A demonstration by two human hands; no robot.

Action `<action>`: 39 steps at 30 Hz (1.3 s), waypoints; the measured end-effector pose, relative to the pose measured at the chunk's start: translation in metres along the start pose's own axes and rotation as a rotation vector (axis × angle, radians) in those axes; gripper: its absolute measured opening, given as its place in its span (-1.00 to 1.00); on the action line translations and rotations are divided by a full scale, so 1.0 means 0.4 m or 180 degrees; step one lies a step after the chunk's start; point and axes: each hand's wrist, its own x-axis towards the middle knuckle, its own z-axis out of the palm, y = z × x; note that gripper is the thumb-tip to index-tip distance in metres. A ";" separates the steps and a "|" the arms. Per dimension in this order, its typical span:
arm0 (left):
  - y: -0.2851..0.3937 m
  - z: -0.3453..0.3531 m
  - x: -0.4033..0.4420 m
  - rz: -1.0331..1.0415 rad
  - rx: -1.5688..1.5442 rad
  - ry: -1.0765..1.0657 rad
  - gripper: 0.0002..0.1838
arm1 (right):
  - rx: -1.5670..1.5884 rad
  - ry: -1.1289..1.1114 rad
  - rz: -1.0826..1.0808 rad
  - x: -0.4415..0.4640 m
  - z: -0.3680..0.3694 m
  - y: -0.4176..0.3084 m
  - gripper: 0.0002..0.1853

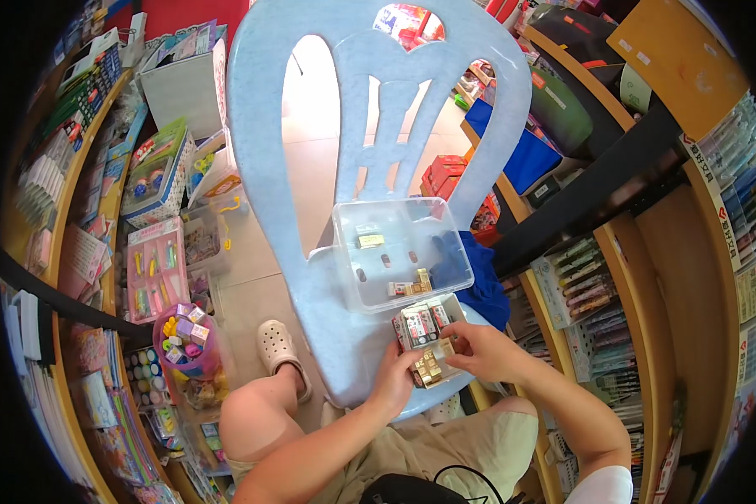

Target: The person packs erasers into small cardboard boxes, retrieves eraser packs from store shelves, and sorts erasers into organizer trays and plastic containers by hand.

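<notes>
Left hand is gripping the boxy white tray below the clear plastic bin; right hand half-curled, can't really tell on what.

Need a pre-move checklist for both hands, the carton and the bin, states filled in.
1. Left hand on carton: ok, at its left side.
2. Right hand free of packs: cannot tell, fingertips are over the carton.
3. Bin on chair: ok, sits on the seat.
4. Room in bin: ok, only a few packs, much bare floor.
5. Bin empty: not ok, packs near its back and front.
6. Carton supported by seat: cannot tell, base hidden.
</notes>
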 end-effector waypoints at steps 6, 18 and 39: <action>0.003 0.002 -0.004 -0.0043 -0.0005 0.0026 -0.57 | -0.0005 0.0292 -0.0019 0.013 0.052 0.025 -0.60; 0.014 0.009 -0.012 -0.0095 0.0059 0.0009 -0.63 | 0.0541 0.0380 -0.0500 -0.016 0.084 -0.012 -0.79; 0.011 0.016 -0.013 -0.0047 0.0074 0.0190 -0.57 | 0.0414 0.1525 -0.0795 0.098 -0.072 -0.039 -0.91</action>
